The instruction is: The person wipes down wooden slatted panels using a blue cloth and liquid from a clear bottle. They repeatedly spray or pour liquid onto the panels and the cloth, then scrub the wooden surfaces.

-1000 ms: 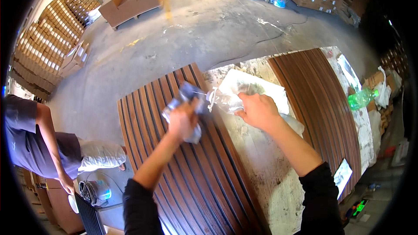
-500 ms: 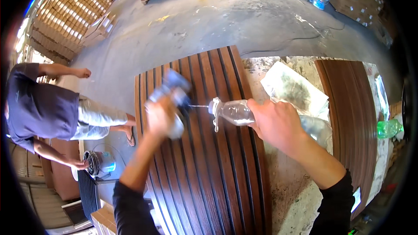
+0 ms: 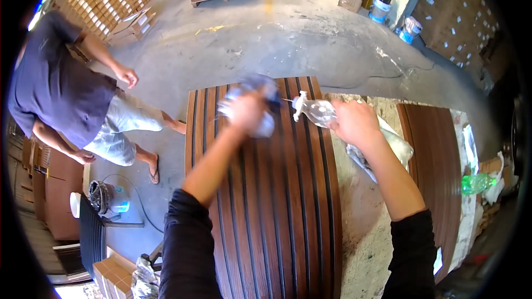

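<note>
My left hand [image 3: 247, 113], smeared by motion, is closed on a crumpled blue and white rag [image 3: 261, 84] over the far part of a dark brown slatted wood panel [image 3: 266, 205]. My right hand [image 3: 357, 123] grips a clear plastic bottle [image 3: 320, 112] tipped nearly level above the panel's right edge. Its white-topped mouth points left at the rag, and a thin streak of liquid shows between them. Whether the rag touches the slats is hard to tell.
Right of the panel, a whitish cloth [image 3: 366, 160] lies on the stained worktable [image 3: 363, 227], beside a stacked brown board [image 3: 429, 149] and a green bottle [image 3: 477, 184]. A co-worker [image 3: 69, 86] walks at the left, near a bucket [image 3: 118, 198].
The rag in my left hand has moved right and toward the panel's far end. My right hand and the bottle have also shifted farther off. The co-worker has changed stance, and the whole view has shifted.
</note>
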`<state>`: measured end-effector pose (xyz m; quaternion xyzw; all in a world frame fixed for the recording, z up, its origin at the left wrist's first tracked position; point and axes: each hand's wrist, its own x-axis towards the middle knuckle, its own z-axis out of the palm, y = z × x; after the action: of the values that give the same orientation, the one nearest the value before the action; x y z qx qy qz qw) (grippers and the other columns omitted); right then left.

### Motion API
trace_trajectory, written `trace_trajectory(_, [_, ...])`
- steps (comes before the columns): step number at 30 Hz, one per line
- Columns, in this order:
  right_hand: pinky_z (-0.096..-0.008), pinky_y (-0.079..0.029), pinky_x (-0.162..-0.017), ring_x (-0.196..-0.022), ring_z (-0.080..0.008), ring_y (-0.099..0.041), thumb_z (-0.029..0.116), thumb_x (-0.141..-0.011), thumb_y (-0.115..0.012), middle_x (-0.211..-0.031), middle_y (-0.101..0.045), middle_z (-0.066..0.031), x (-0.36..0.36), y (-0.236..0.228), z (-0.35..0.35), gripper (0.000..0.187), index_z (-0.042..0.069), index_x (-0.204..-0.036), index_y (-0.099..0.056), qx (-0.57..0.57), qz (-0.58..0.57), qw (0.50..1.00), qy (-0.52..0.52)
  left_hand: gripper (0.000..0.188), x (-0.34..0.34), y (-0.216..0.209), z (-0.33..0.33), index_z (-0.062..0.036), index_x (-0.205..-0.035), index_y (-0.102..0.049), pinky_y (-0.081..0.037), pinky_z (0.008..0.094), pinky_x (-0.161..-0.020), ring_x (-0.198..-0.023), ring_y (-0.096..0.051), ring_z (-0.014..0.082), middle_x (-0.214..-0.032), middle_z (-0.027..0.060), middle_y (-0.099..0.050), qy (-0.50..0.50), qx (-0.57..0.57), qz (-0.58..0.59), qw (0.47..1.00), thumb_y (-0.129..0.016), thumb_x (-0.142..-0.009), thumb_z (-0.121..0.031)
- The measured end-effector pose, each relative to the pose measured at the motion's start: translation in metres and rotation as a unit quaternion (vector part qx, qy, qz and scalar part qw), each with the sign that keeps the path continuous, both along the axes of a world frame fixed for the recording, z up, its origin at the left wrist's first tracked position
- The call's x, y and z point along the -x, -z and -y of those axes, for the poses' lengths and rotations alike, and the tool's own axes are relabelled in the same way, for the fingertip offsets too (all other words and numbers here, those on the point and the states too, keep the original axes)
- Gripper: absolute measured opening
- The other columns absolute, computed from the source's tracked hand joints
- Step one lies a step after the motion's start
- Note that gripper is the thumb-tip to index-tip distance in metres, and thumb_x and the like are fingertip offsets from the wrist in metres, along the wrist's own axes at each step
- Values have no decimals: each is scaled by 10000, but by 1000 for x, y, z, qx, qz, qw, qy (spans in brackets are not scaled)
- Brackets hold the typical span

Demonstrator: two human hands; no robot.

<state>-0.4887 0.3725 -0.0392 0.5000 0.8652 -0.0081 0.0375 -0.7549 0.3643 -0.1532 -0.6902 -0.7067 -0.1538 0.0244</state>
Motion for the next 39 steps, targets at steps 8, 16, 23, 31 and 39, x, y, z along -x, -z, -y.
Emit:
trace_trajectory(8, [-444,-538,-658,-731,-338,-677,355,-781,-726,-742,-680,-142,-31,-11,59,446,70,-1094,-587,69,-7,996,52,180,32,2,-33,-117,-991,-626,-542,472,-611,-690,-681,319,-795,148,-684,-27,-48,54,997,-554,-854,-209])
trace_trajectory(16, [-431,-522,-656,-706,-349,-675,383,-766,-741,-752,-679,-175,-89,8,142,541,46,-1159,-585,60,-173,964,193,180,28,-5,-42,-84,-809,-627,-537,439,-586,-705,-682,282,-743,134,-668,-21,-20,47,998,-543,-873,-230])
trace_trajectory(23, [-451,-514,-651,-709,-381,-663,371,-775,-735,-731,-664,-190,-91,0,138,483,59,-1116,-594,125,-152,963,183,166,-38,7,37,-91,-887,-691,-508,409,-618,-682,-652,285,-753,137,-659,172,-102,22,979,-629,-760,-178])
trace_trajectory(31, [-502,-493,-638,-724,-407,-640,311,-736,-767,-747,-659,-186,-28,-4,97,381,78,-967,-573,71,-146,987,-12,283,42,18,159,-79,-1045,-636,-465,399,-491,-631,-615,227,-672,73,-555,109,-186,-119,969,-574,-788,-178])
trace_trajectory(39, [-495,-510,-683,-762,-392,-648,282,-731,-754,-780,-662,-187,37,3,92,374,83,-1003,-592,76,-121,983,-113,476,72,-5,146,-102,-1227,-587,-504,455,-711,-814,-657,295,-925,123,-656,-96,-126,11,987,-616,-755,-152])
